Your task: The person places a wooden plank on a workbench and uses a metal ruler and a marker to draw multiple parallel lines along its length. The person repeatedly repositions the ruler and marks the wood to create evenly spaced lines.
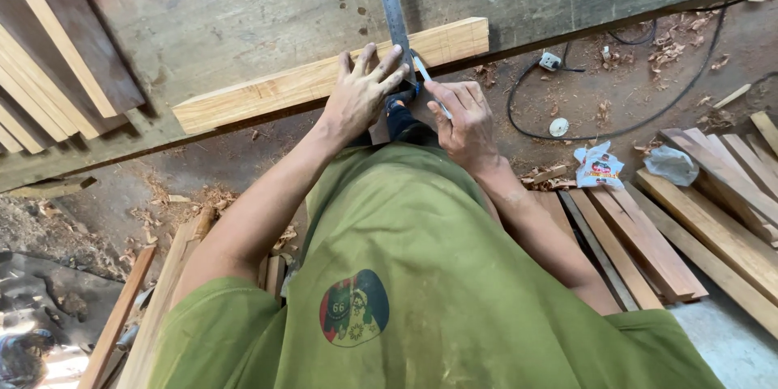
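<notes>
A pale wooden plank [267, 89] lies along the near edge of a worn workbench [227, 8]. A steel try square [391, 4] stands across the plank, its blade running away over the bench. My left hand [358, 96] lies flat with spread fingers on the plank and on the square's stock, pinning both. My right hand [463, 121] grips a white pencil [423, 71], whose tip touches the plank just right of the blade. My green shirt hides the floor right below.
Dark and light boards [57, 65] are stacked on the bench at left. On the floor lie planks [705, 219] at right, a black cable [632, 121] with a white plug, crumpled plastic bags [598, 166], wood shavings, and more slats [121, 308] at lower left.
</notes>
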